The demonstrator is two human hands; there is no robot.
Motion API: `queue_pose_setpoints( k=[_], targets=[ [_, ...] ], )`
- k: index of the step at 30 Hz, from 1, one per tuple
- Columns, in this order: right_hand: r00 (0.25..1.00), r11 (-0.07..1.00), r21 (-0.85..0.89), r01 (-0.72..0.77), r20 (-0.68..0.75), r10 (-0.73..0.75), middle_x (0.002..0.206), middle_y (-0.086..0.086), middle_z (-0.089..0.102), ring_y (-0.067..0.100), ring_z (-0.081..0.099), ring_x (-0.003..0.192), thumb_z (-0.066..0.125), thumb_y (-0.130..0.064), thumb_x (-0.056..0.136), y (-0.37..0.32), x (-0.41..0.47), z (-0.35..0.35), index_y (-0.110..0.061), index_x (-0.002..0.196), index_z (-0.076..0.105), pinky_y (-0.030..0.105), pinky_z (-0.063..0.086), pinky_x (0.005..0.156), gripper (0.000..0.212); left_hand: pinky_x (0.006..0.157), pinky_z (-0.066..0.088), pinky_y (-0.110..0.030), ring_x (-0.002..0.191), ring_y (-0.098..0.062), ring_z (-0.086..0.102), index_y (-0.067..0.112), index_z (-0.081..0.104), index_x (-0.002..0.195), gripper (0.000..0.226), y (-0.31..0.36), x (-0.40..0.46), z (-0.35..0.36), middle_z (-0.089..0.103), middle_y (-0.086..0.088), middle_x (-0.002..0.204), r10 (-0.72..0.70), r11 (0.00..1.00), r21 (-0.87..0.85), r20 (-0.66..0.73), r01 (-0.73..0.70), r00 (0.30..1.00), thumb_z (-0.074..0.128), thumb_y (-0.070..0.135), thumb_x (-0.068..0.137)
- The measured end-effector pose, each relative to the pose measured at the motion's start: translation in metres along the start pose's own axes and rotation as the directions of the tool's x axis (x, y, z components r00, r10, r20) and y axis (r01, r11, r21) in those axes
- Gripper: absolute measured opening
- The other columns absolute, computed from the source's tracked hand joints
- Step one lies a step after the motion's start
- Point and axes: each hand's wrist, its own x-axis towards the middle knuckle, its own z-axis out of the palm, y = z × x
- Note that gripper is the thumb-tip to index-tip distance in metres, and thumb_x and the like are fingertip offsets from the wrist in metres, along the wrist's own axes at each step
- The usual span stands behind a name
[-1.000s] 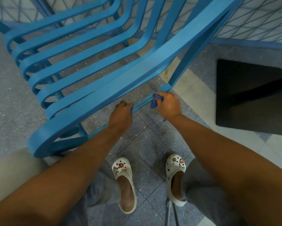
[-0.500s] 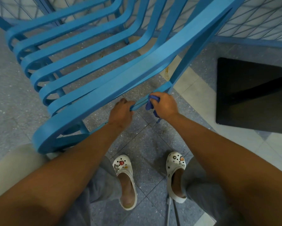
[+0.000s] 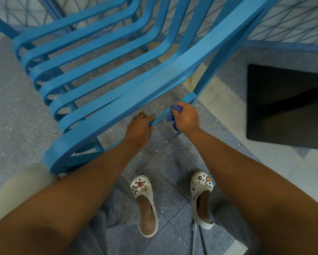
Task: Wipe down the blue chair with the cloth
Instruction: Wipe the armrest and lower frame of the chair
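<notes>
From the head view, I am bent over the blue chair (image 3: 106, 100), which stands on the tiled floor (image 3: 165, 162) just ahead of my feet. My left hand (image 3: 139, 128) has its grip curled round the low side rail (image 3: 159, 120), steadying the frame. My right hand (image 3: 186, 116) holds the cloth (image 3: 170, 115) bunched in a tight grip, pressed to the same rail close to the rear leg (image 3: 208, 78) (a loose tail of cloth hangs below my wrist).

I judge the step in hand to be wiping that lower rail. The next move calls for drawing the cloth along the rail toward my left hand, then shifting that hand aside to reach the stretch it covers.
</notes>
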Motion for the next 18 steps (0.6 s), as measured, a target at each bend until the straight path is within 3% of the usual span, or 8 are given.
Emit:
queue_pose_setpoints(
  k=[2, 5, 7, 10, 12, 15, 18],
  targets=[
    [0.996, 0.996, -0.025, 0.081, 0.051, -0.079, 0.086, -0.007, 0.066, 0.007, 0.056, 0.071, 0.061, -0.019, 0.098, 0.004, -0.007, 0.004, -0.019, 0.102, 0.076, 0.01, 0.036, 0.059, 0.016, 0.089, 0.053, -0.046, 0.102, -0.035, 0.061, 0.012, 0.06, 0.138, 0.045, -0.003, 0.001, -0.001, 0.06, -0.017, 0.114, -0.012, 1.0, -0.021, 0.013, 0.012, 1.0, 0.069, 0.01, 0.094],
    [0.983, 0.987, -0.077, 0.138, 0.135, -0.127, 0.085, -0.009, 0.067, 0.007, 0.059, 0.067, 0.061, -0.028, 0.099, 0.009, -0.005, -0.004, -0.026, 0.104, 0.076, 0.013, 0.04, 0.055, 0.015, 0.09, 0.053, -0.045, 0.102, -0.034, 0.062, 0.012, 0.061, 0.137, 0.044, -0.003, 0.001, -0.004, 0.059, -0.017, 0.115, -0.04, 0.998, -0.042, 0.042, 0.042, 0.998, 0.07, 0.013, 0.094],
    [0.987, 0.988, -0.104, 0.112, 0.123, -0.099, 0.086, -0.009, 0.071, 0.009, 0.063, 0.069, 0.061, -0.031, 0.099, 0.013, 0.008, -0.015, -0.03, 0.104, 0.075, 0.016, 0.045, 0.058, 0.016, 0.088, 0.055, -0.043, 0.099, -0.032, 0.062, 0.012, 0.063, 0.134, 0.041, -0.002, -0.002, -0.008, 0.06, -0.016, 0.114, -0.039, 0.999, -0.025, 0.04, 0.04, 0.998, 0.07, 0.012, 0.093],
    [0.998, 0.997, -0.036, -0.063, 0.002, 0.063, 0.093, 0.0, 0.075, 0.02, 0.07, 0.081, 0.058, -0.027, 0.099, 0.014, 0.028, -0.03, -0.026, 0.098, 0.075, 0.031, 0.057, 0.073, 0.017, 0.084, 0.058, -0.044, 0.094, -0.029, 0.062, 0.012, 0.067, 0.127, 0.033, -0.003, -0.01, -0.012, 0.061, -0.013, 0.109, -0.06, 0.998, 0.018, 0.02, 0.06, 0.998, 0.063, 0.007, 0.095],
    [0.993, 0.994, -0.019, -0.112, -0.038, 0.111, 0.088, 0.002, 0.075, 0.022, 0.07, 0.075, 0.057, -0.024, 0.099, 0.009, 0.027, -0.027, -0.025, 0.092, 0.073, 0.034, 0.059, 0.07, 0.017, 0.082, 0.057, -0.045, 0.092, -0.029, 0.061, 0.011, 0.068, 0.124, 0.031, -0.004, -0.013, -0.014, 0.06, -0.013, 0.107, -0.082, 0.996, 0.026, 0.018, 0.082, 0.996, 0.061, 0.006, 0.095],
    [0.997, 0.997, -0.007, -0.076, 0.002, 0.076, 0.081, 0.0, 0.073, 0.022, 0.069, 0.072, 0.056, -0.024, 0.1, -0.003, 0.006, -0.008, -0.022, 0.094, 0.073, 0.039, 0.06, 0.068, 0.018, 0.083, 0.057, -0.044, 0.093, -0.03, 0.062, 0.01, 0.068, 0.126, 0.032, -0.004, -0.014, -0.017, 0.061, -0.014, 0.109, -0.084, 0.996, 0.021, 0.014, 0.084, 0.996, 0.062, 0.006, 0.094],
    [0.999, 1.0, -0.017, -0.006, 0.042, 0.007, 0.097, 0.005, 0.074, 0.024, 0.069, 0.081, 0.058, -0.025, 0.1, -0.011, -0.018, 0.009, -0.019, 0.105, 0.075, 0.039, 0.059, 0.072, 0.018, 0.083, 0.055, -0.04, 0.094, -0.031, 0.062, 0.011, 0.068, 0.128, 0.034, -0.004, -0.016, -0.018, 0.061, -0.016, 0.11, -0.077, 0.997, 0.021, 0.014, 0.076, 0.997, 0.065, 0.009, 0.093]
  ],
)
